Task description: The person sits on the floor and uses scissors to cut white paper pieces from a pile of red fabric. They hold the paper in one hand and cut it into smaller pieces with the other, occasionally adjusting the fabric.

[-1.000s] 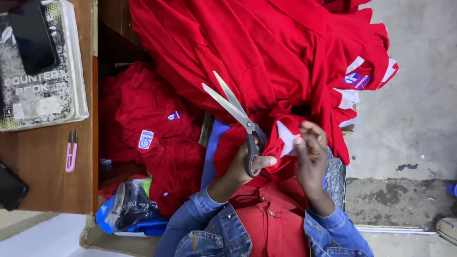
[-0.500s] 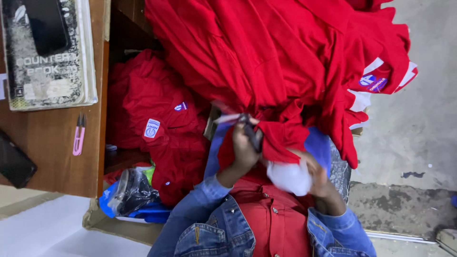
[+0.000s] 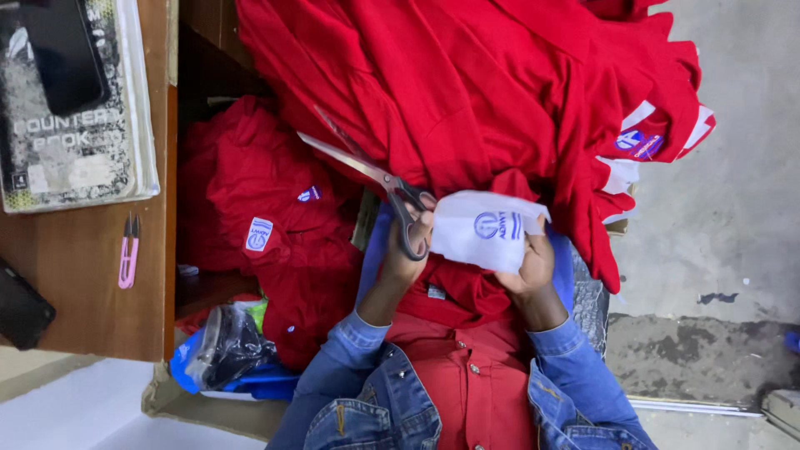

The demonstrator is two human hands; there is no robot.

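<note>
Head view: left hand point(image 3: 408, 250) grips scissors point(image 3: 379, 187), blades parted; right hand point(image 3: 529, 262) fingers pinch white backing patch point(image 3: 487, 227), trimming stage.

A heap of bright red cloth garments point(image 3: 467, 92) carries small white-and-blue badges. The white fabric patch point(image 3: 486, 229) bears a blue round emblem with blue stripes beside it. The long scissors point(image 3: 367, 179) have silver blades and dark grey handles. The denim jacket sleeves point(image 3: 367, 392) are faded blue with brass-coloured buttons, over a red buttoned shirt point(image 3: 471, 392). On the brown wooden desk point(image 3: 79, 283) lie pink thread snips point(image 3: 128, 250), a black-and-white speckled notebook point(image 3: 75, 142) and a black phone point(image 3: 58, 54). The concrete floor point(image 3: 733, 250) is grey, stained darker in places.
</note>
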